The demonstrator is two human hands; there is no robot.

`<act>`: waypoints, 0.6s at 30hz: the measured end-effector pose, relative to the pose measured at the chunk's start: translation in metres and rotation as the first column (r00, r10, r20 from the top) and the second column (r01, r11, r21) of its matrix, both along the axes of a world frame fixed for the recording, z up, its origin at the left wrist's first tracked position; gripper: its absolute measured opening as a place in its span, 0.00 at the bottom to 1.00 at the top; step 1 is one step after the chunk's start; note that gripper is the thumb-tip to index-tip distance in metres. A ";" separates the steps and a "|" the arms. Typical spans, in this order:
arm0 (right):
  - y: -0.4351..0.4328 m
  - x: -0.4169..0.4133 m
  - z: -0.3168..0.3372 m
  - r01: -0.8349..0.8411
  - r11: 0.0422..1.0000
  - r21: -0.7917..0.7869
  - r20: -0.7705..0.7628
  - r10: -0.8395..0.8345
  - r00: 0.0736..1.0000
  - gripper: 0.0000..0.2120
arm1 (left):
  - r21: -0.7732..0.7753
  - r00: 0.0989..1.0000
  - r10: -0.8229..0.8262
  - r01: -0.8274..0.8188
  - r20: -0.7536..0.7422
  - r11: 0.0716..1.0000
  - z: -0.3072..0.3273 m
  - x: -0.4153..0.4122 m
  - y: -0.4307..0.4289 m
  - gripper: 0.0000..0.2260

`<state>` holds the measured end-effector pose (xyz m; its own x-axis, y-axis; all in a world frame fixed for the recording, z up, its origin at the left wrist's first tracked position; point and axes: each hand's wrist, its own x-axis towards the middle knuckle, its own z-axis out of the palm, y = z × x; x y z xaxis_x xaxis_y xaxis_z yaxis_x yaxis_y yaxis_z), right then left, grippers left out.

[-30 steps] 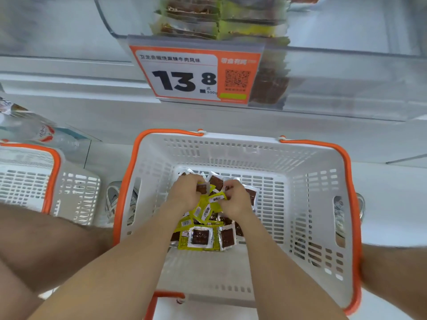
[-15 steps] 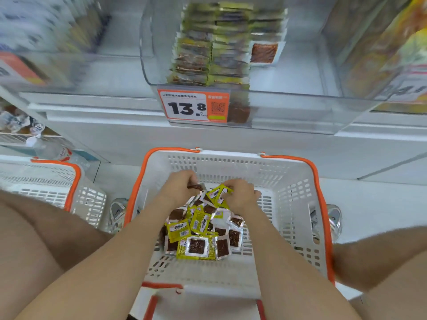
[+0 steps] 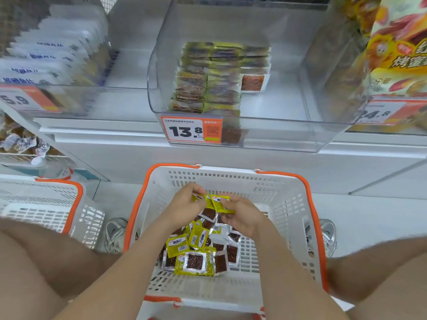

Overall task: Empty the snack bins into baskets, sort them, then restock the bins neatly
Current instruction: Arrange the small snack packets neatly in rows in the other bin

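Observation:
A white basket with an orange rim (image 3: 309,204) stands on the floor between my knees. Several small yellow snack packets (image 3: 194,257) lie loose in its bottom. My left hand (image 3: 184,204) and my right hand (image 3: 242,218) are raised above the pile, and together they pinch a small bunch of yellow packets (image 3: 219,203) between them. Above, a clear plastic bin (image 3: 277,125) on the shelf holds neat rows of the same packets (image 3: 208,82) in its left half. An orange price tag reading 13.8 (image 3: 191,129) hangs on its front.
A second white basket (image 3: 46,204) stands on the floor at the left. A bin of white packets (image 3: 53,54) sits at the upper left, and a large yellow bag (image 3: 397,47) at the upper right. Shoes (image 3: 114,234) flank the basket.
My view has tilted up, so more of the shelf bins shows. Both hands have lifted a bunch of yellow packets up off the pile.

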<state>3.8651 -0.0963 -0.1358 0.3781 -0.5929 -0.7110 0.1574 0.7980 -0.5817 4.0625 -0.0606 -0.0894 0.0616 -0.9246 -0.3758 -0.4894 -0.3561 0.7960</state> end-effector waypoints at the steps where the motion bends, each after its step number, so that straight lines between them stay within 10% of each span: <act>1: 0.000 0.001 -0.003 0.036 0.999 0.020 0.008 -0.036 0.999 0.11 | -0.027 0.999 0.031 -0.032 -0.023 0.999 -0.001 -0.001 -0.001 0.12; 12: 0.000 0.013 -0.021 0.134 0.991 0.013 -0.069 -0.133 0.989 0.10 | -0.153 0.990 0.090 -0.073 0.106 0.986 -0.028 0.001 -0.006 0.27; 18: -0.006 0.035 -0.023 0.173 0.985 0.010 -0.088 -0.171 0.981 0.07 | 0.043 0.881 0.340 -0.345 -0.329 0.937 -0.029 -0.016 -0.004 0.08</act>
<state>3.9004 -0.1021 -0.1586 0.2081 -0.6313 -0.7471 0.2429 0.7733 -0.5857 4.0466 -0.0650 -0.1183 0.2523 -0.8743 -0.4147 -0.0513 -0.4400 0.8965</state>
